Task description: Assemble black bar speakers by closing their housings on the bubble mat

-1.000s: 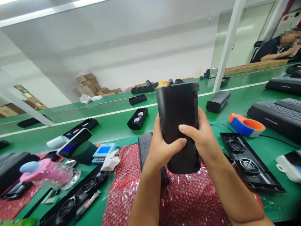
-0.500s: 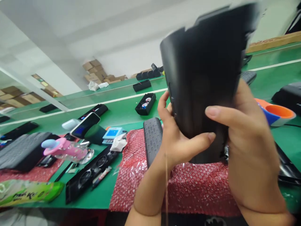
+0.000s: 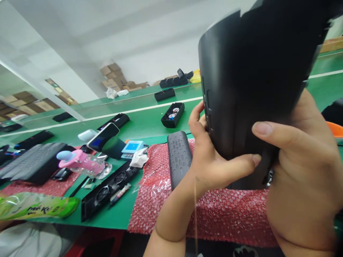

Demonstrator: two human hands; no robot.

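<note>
The left hand [image 3: 214, 160] and right hand [image 3: 305, 153] grip the black casing [image 3: 249, 89] above the near red bubble wrap [image 3: 160, 210], thumbs across its face.

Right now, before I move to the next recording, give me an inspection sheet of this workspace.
Surface: green table, with red bubble wrap spread near the hands.
Job's things: black casing, held up above the wrap; textured black housing lying on the wrap.
Clutter: pink bottle, green packet, phone, crumpled tissue, all left of the wrap.
Grippers: none; bare left hand and right hand both grip the casing, thumbs on its near face.
Cables: coloured wires at far left; what they join is too small to tell.
Surroundings: cardboard boxes by the far wall.
</note>
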